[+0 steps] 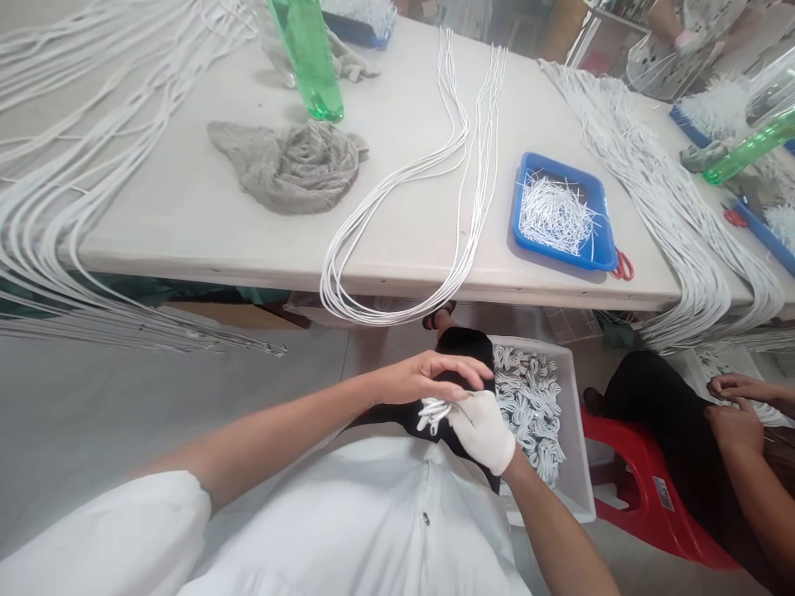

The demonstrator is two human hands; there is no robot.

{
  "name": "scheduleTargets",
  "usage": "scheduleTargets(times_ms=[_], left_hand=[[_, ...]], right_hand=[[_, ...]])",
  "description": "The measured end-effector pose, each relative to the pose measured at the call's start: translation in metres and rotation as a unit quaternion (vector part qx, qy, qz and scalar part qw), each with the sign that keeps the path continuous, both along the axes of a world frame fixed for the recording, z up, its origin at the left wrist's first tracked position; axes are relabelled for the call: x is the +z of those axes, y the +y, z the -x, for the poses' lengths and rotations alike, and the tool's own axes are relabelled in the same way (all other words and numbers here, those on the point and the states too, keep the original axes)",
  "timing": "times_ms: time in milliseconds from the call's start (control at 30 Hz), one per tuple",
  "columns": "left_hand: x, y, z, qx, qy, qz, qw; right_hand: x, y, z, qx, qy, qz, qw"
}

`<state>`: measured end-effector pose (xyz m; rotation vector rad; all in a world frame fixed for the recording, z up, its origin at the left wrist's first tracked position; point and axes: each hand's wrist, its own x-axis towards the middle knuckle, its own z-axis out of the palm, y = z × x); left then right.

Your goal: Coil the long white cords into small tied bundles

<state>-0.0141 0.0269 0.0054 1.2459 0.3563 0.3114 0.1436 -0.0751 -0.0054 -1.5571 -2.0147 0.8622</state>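
My right hand (483,430), in a white glove, is closed around a small bundle of white cord (431,412) over my lap. My bare left hand (426,377) lies on top of that bundle with its fingers stretched flat and touching it. Just beyond the hands stands a white bin (575,463) filled with coiled white cord bundles (527,397). Up on the table, a long loop of white cords (397,248) hangs over the front edge above my hands.
On the pale table (186,215) lie a grey rag (291,165), a green bottle (307,58) and a blue tray (605,248) of short white pieces beside red scissors (623,266). Many cords (671,199) drape both sides. Another person's hands (739,406) work at right, by a red stool (646,488).
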Motion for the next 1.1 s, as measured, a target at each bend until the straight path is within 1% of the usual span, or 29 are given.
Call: scheduleTargets(times_ms=[33, 100, 167, 200, 233, 267, 300, 333, 367, 400, 433, 467, 500, 533, 567, 600, 633, 667, 700, 733, 800, 833, 867, 933, 967, 1000, 1033, 1067, 1100], left_hand=[[-0.001, -0.002, 0.005, 0.007, 0.044, 0.001, 0.999], [-0.009, -0.009, 0.013, -0.007, 0.114, 0.052, 0.992], [-0.022, -0.019, 0.015, -0.041, 0.128, 0.11, 0.985], [-0.029, -0.023, 0.013, -0.037, 0.121, 0.117, 0.985], [-0.035, -0.026, 0.011, -0.008, 0.114, 0.11, 0.987], [-0.041, -0.028, 0.007, 0.04, 0.111, 0.102, 0.988], [-0.044, -0.028, 0.003, 0.091, 0.109, 0.103, 0.984], [-0.045, -0.027, -0.002, 0.126, 0.105, 0.121, 0.979], [-0.043, -0.025, -0.005, 0.142, 0.091, 0.151, 0.974], [-0.04, -0.022, -0.008, 0.142, 0.065, 0.184, 0.97], [-0.035, -0.018, -0.009, 0.128, 0.031, 0.206, 0.97], [-0.029, -0.015, -0.009, 0.101, -0.003, 0.206, 0.973], [-0.024, -0.011, -0.007, 0.073, -0.027, 0.18, 0.981], [-0.019, -0.008, -0.004, 0.052, -0.032, 0.134, 0.989], [-0.017, -0.006, 0.0, 0.048, -0.015, 0.083, 0.995], [-0.017, -0.005, 0.004, 0.058, 0.021, 0.043, 0.997], [-0.019, -0.006, 0.008, 0.075, 0.067, 0.025, 0.995], [-0.022, -0.007, 0.011, 0.084, 0.112, 0.037, 0.989], [-0.026, -0.009, 0.014, 0.072, 0.149, 0.079, 0.983], [-0.03, -0.012, 0.016, 0.036, 0.171, 0.141, 0.974], [-0.033, -0.019, 0.018, -0.064, 0.173, 0.266, 0.946], [-0.032, -0.023, 0.019, -0.102, 0.159, 0.311, 0.931], [-0.029, -0.027, 0.019, -0.123, 0.142, 0.342, 0.921], [-0.021, -0.035, 0.02, -0.12, 0.117, 0.364, 0.916], [-0.017, -0.039, 0.02, -0.1, 0.11, 0.354, 0.923], [-0.014, -0.044, 0.019, -0.064, 0.11, 0.329, 0.936], [-0.013, -0.048, 0.018, -0.013, 0.117, 0.287, 0.951], [-0.014, -0.052, 0.017, 0.045, 0.129, 0.231, 0.963], [-0.016, -0.055, 0.015, 0.101, 0.144, 0.168, 0.97]], right_hand=[[-0.002, 0.003, -0.006, -0.001, -0.038, -0.025, 0.999], [-0.004, 0.006, -0.015, -0.002, -0.098, -0.055, 0.994], [-0.003, 0.006, -0.017, -0.004, -0.127, -0.065, 0.99], [-0.002, 0.005, -0.015, -0.007, -0.12, -0.06, 0.991], [-0.001, 0.003, -0.011, -0.013, -0.101, -0.051, 0.994], [0.0, 0.001, -0.005, -0.017, -0.074, -0.038, 0.996], [0.0, -0.002, 0.001, -0.017, -0.045, -0.023, 0.999], [0.0, -0.004, 0.007, -0.011, -0.018, -0.013, 1.0], [0.0, -0.005, 0.013, 0.0, 0.003, -0.009, 1.0], [-0.001, -0.006, 0.016, 0.013, 0.015, -0.009, 1.0], [-0.003, -0.006, 0.018, 0.025, 0.02, -0.016, 0.999], [-0.005, -0.005, 0.018, 0.033, 0.02, -0.028, 0.999], [-0.007, -0.004, 0.016, 0.039, 0.015, -0.044, 0.998], [-0.009, -0.002, 0.013, 0.043, 0.003, -0.059, 0.997], [-0.011, -0.001, 0.009, 0.047, -0.017, -0.075, 0.996], [-0.013, 0.001, 0.005, 0.051, -0.044, -0.092, 0.994], [-0.015, 0.002, 0.001, 0.055, -0.077, -0.108, 0.99], [-0.016, 0.002, -0.002, 0.06, -0.113, -0.123, 0.984], [-0.016, 0.003, -0.004, 0.064, -0.146, -0.138, 0.977], [-0.016, 0.003, -0.005, 0.07, -0.173, -0.153, 0.97], [-0.015, 0.004, -0.007, 0.09, -0.199, -0.167, 0.961], [-0.014, 0.004, -0.007, 0.102, -0.198, -0.169, 0.96], [-0.012, 0.005, -0.008, 0.109, -0.188, -0.166, 0.962], [-0.009, 0.008, -0.008, 0.108, -0.142, -0.137, 0.974], [-0.008, 0.01, -0.007, 0.09, -0.102, -0.105, 0.985], [-0.008, 0.011, -0.006, 0.057, -0.045, -0.054, 0.996], [-0.008, 0.012, -0.004, 0.009, 0.033, 0.025, 0.999], [-0.008, 0.013, -0.001, -0.04, 0.119, 0.122, 0.985], [-0.007, 0.012, 0.002, -0.08, 0.195, 0.218, 0.953]])
